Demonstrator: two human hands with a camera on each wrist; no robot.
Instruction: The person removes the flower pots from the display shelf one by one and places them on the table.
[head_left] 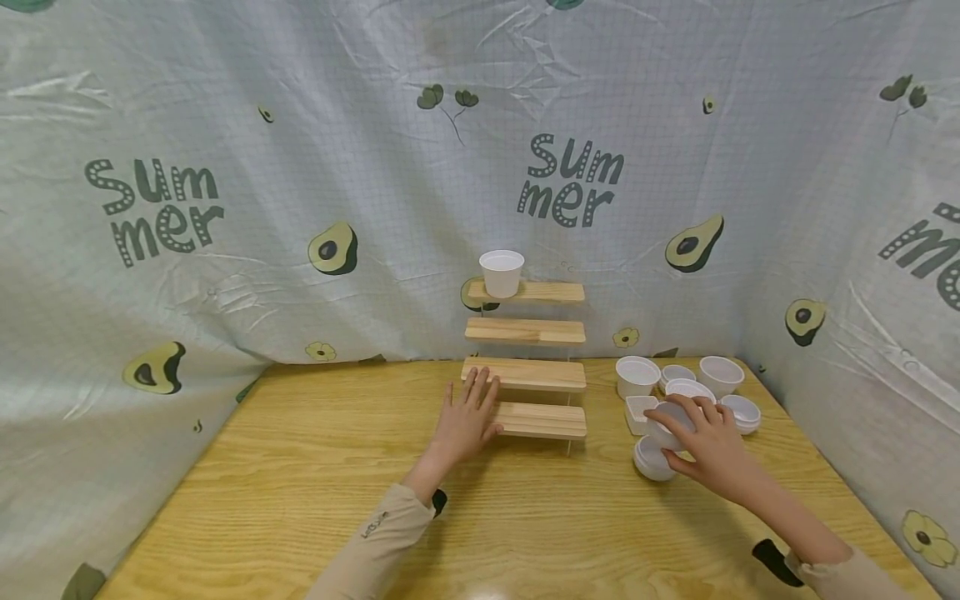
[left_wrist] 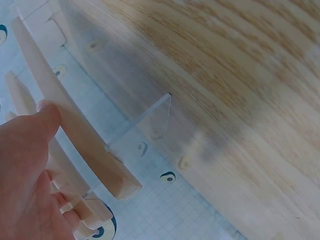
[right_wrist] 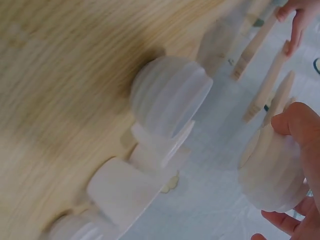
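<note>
A white ribbed round pot (right_wrist: 270,170) is held up by my right hand (head_left: 708,442), gripped between the thumb and fingers. Below it, another ribbed pot (head_left: 652,458) stands on the table, its rounded side turned to the camera in the right wrist view. My left hand (head_left: 463,421) rests with extended fingers on the left end of a tiered wooden shelf (head_left: 536,419). Its thumb (left_wrist: 47,117) touches the lowest board, while the other fingers reach to the board above. On the top board stands a white tapered pot (head_left: 502,275).
Several white pots cluster at the back right, among them a round pot (head_left: 637,377), a square pot (head_left: 637,410) and another tapered pot (head_left: 722,377). Clear supports (left_wrist: 137,122) carry the shelf boards. A printed cloth (head_left: 405,208) hangs behind the wooden table (head_left: 300,467).
</note>
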